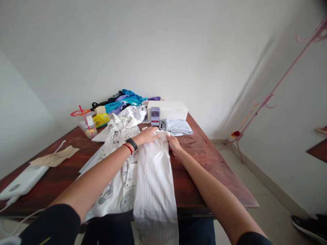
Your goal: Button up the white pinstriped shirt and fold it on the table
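Observation:
A white garment with thin grey stripes [155,170] lies lengthwise in a long narrow fold. Its near end hangs over the table's front edge onto my lap. At its far end my left hand [148,136] grips the top left edge, fingers laid over the cloth. On the opposite side my right hand [175,144] is closed on the top right edge, its fingertips partly hidden. Whether the garment is a shirt or trousers I cannot tell. Beside it on the left spreads a crumpled white printed cloth [116,177], partly under my left forearm.
Behind my hands stand a phone [155,116], a white box [168,106] and folded light-blue clothing [178,127]. A clothes pile [127,99], a plastic cup [88,126] and a yellow packet [100,119] sit back left. A white power bank [24,182] lies left on the wooden table [204,177].

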The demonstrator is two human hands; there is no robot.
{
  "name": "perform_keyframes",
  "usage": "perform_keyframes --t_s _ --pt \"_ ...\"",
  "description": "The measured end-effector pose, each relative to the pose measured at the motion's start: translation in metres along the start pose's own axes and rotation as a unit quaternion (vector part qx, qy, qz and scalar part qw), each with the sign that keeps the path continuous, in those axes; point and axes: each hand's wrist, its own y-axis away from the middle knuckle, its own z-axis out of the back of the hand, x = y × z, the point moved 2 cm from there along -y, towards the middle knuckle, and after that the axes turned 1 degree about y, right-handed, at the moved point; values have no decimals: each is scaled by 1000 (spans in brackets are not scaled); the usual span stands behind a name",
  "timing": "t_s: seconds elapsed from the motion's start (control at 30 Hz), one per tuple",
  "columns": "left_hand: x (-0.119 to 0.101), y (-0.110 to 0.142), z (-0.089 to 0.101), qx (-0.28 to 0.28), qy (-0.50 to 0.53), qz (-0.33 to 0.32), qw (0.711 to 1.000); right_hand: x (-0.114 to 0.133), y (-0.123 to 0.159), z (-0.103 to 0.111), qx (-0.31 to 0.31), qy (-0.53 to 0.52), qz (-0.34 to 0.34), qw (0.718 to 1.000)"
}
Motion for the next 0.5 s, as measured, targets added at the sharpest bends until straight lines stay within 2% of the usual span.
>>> perform_keyframes --t_s 0.07,0.13,0.27,0.37,0.5 --pt "22 -9 -8 4 12 1 1000 -1 0 0 14 -21 -6 1000" --pt "34 -10 -10 -20 5 -2 1000 -2 0 -1 25 -23 -10 999" --pt "55 -3 -9 -73 -29 35 996 0 2 -1 29 -25 -9 999" --pt "71 0 -14 -76 -18 62 995 2 5 -1 27 -27 -18 999" --pt "84 -3 -22 -86 27 38 995 5 9 0 34 -18 -26 999"
